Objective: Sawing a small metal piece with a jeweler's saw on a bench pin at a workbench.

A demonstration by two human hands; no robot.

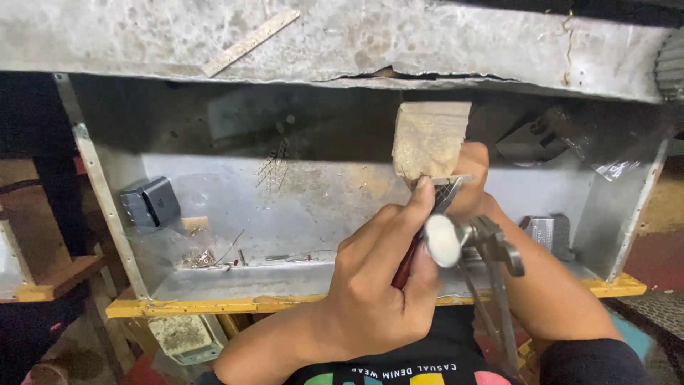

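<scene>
A worn metal tray (299, 281) with a yellow front edge sat under a scratched grey bench top (399, 43), whose front lip was cracked near the middle. A thin metal strip (251, 43) lay slantwise on that top. Inside the tray, a small dark grey box (149, 202) stood against the left wall, with a little wooden block (194, 224) just beside it. Bits of wire and metal scrap (214, 257) were scattered along the tray floor near the front. A ribbed grey metal piece (547, 234) rested toward the right wall, and a dark object (531, 142) sat in the shadowed back corner above it.
</scene>
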